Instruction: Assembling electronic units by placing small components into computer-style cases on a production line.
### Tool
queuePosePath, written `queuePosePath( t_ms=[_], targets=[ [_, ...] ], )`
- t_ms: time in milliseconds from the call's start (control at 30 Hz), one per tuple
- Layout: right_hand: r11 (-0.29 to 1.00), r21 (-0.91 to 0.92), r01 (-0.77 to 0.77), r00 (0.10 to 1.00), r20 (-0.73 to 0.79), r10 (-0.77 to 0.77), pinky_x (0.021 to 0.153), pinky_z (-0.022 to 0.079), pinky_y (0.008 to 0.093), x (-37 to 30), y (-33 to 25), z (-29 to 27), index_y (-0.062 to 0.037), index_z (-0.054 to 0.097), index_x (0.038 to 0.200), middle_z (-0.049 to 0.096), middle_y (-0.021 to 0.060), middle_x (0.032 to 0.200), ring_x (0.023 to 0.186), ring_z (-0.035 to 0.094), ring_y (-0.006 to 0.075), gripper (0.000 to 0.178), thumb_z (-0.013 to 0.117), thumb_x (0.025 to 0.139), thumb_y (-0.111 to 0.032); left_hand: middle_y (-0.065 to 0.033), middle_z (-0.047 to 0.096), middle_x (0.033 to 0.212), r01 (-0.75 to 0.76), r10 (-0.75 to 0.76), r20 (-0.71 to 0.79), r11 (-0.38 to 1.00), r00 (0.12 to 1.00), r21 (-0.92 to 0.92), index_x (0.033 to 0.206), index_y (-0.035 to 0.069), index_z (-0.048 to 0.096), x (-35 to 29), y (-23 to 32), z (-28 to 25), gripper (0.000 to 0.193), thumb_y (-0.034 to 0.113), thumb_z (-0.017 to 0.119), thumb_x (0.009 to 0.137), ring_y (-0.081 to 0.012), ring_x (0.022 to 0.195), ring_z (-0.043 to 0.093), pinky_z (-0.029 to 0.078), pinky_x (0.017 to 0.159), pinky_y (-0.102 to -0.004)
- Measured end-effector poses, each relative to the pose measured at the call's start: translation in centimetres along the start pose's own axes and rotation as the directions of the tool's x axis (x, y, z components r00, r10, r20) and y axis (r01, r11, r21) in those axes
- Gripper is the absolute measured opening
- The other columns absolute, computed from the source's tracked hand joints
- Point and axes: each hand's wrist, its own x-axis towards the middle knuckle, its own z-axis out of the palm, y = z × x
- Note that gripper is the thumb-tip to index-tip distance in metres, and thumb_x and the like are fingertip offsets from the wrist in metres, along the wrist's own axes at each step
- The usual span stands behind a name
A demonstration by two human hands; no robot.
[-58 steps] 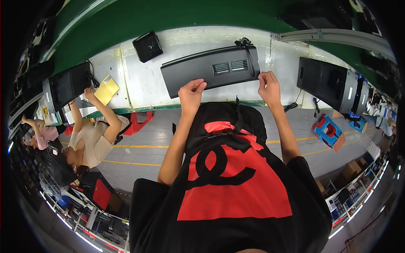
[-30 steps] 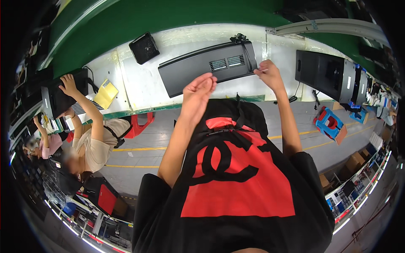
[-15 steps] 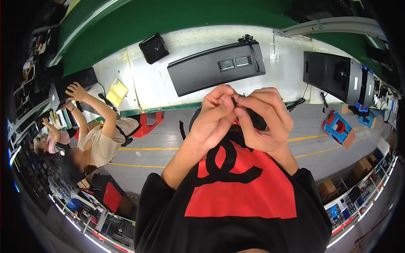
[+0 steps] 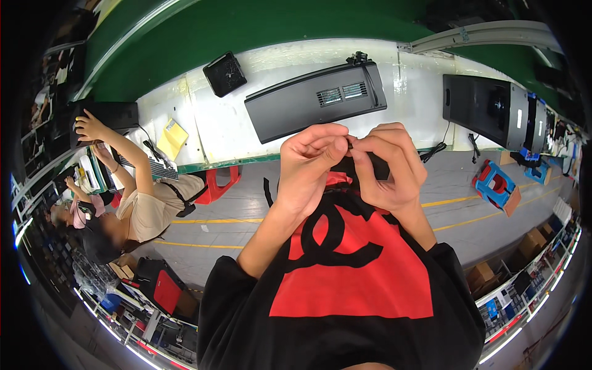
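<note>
In front of my chest, both hands are raised with their fingertips almost meeting. My right hand [image 4: 394,165] pinches a small dark piece [image 4: 350,143] between thumb and forefinger; the piece is too small to name. My left hand [image 4: 306,166] is closed beside it, thumb and forefinger pressed together at its left side. What the left fingers hold, if anything, is hidden. Beyond my hands, a dark grey computer case [image 4: 283,108] with two vent grilles lies on the white workbench [image 4: 225,126]. A cable is bunched at its far right corner.
A black square box [image 4: 224,74] sits at the far left of the case, near a yellow packet [image 4: 172,139]. Another dark case [image 4: 476,110] lies to the right. Red and blue stools [image 4: 496,187] stand on the floor. At left, a co-worker [image 4: 145,206] reaches over the bench.
My left hand has shifted slightly left and its fingertips have drawn apart from the right ones. The right hand stays almost in place. The co-worker's arm has moved left.
</note>
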Motion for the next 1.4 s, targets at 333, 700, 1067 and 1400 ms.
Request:
queuePosePath(
  t_ms=[333, 700, 1067, 1400],
  targets=[
    [0.982, -0.175, 0.066, 0.988, 0.150, -0.040, 0.058, 0.047, 0.0307, -1.3, 1.3, -1.7, 0.0038, 0.063, 0.087, 0.059, 0.0099, 0.081, 0.066, 0.058, 0.0240, 0.026, 0.070, 0.064, 0.012, -0.0107, 0.068, 0.093, 0.103, -0.086, -0.124, 0.986, 0.989, 0.133, 0.105, -0.003, 0.063, 0.2, -1.2, -0.1, 0.021, 0.006, 0.065, 0.086, -0.0132, 0.083, 0.064, 0.050, 0.078, -0.0238],
    [0.890, -0.364, -0.275, 0.845, 0.351, 0.405, 0.062, 0.047, 0.0331, -6.9, 11.1, -2.7, -0.0011, 0.056, 0.081, 0.053, 0.0109, 0.077, 0.068, 0.056, 0.0258, 0.011, 0.064, 0.074, 0.002, -0.0116, 0.069, 0.087, 0.102, 0.046, -0.217, 0.776, 0.975, 0.623, 0.099, -0.007, 0.064, 5.4, -6.7, -11.2, 0.019, 0.002, 0.067, 0.082, -0.0149, 0.078, 0.065, 0.050, 0.075, -0.0246],
    [0.794, -0.563, 0.229, 0.688, 0.671, 0.278, 0.074, 0.048, 0.0381, -8.0, 17.6, -0.7, 0.0003, 0.054, 0.077, 0.055, 0.0143, 0.084, 0.084, 0.057, 0.0305, 0.004, 0.057, 0.074, -0.001, -0.0090, 0.069, 0.080, 0.090, 0.288, -0.297, 0.563, 0.910, 0.821, 0.093, -0.005, 0.068, 6.1, -7.2, -16.4, 0.019, 0.007, 0.072, 0.079, -0.0104, 0.070, 0.064, 0.050, 0.067, -0.0226],
    [0.802, -0.402, 0.442, 0.471, 0.865, 0.174, 0.087, 0.044, 0.0419, -2.6, 18.2, 0.8, -0.0010, 0.060, 0.081, 0.060, 0.0123, 0.096, 0.097, 0.056, 0.0302, 0.022, 0.063, 0.059, 0.002, -0.0093, 0.070, 0.079, 0.116, 0.265, -0.320, 0.578, 0.910, 0.808, 0.092, -0.005, 0.068, 6.4, -6.9, -16.6, 0.021, 0.009, 0.074, 0.078, -0.0105, 0.070, 0.064, 0.050, 0.067, -0.0222]
  ],
)
